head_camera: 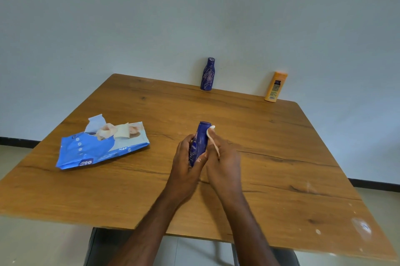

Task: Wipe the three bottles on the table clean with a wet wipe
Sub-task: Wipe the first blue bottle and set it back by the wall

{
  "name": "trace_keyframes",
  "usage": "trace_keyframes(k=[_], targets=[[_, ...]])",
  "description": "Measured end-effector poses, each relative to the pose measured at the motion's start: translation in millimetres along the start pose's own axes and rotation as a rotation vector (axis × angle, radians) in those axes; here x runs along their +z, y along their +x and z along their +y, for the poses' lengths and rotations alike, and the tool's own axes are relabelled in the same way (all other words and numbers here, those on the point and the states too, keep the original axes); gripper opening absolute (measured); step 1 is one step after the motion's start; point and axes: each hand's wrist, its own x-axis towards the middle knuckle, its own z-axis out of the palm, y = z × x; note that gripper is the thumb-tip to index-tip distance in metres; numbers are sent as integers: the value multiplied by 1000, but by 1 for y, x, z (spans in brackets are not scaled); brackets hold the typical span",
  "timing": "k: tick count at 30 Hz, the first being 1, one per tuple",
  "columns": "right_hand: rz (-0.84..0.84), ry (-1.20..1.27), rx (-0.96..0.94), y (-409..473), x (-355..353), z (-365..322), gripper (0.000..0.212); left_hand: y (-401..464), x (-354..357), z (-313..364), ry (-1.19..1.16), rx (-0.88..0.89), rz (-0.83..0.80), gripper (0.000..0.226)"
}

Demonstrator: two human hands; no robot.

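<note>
My left hand [186, 158] has its fingers clamped on the blue bottle [198, 143] over the counter [270, 149]; my right hand [224, 160] fingers press a wet wipe [213, 138] against it.

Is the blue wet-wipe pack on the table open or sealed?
Open. The blue wet-wipe pack lies flat on the wooden table with its white flap lifted at the top, and a wipe sticks out of the opening.

A wooden table [270, 136] with dark grain lines and pale smudges near its right corner stands against a plain white wall [194, 17]. Below the near edge shows a dark chair seat [101, 246].
</note>
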Motion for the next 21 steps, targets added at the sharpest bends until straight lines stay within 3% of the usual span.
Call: trace_keyframes(k=[11,21], targets=[[-197,-343,-244,-4,3,-11,43,0,-1,7,-1,55,26,52],[30,14,-53,3,-8,0,35,-1,-2,4,78,27,-4,59]])
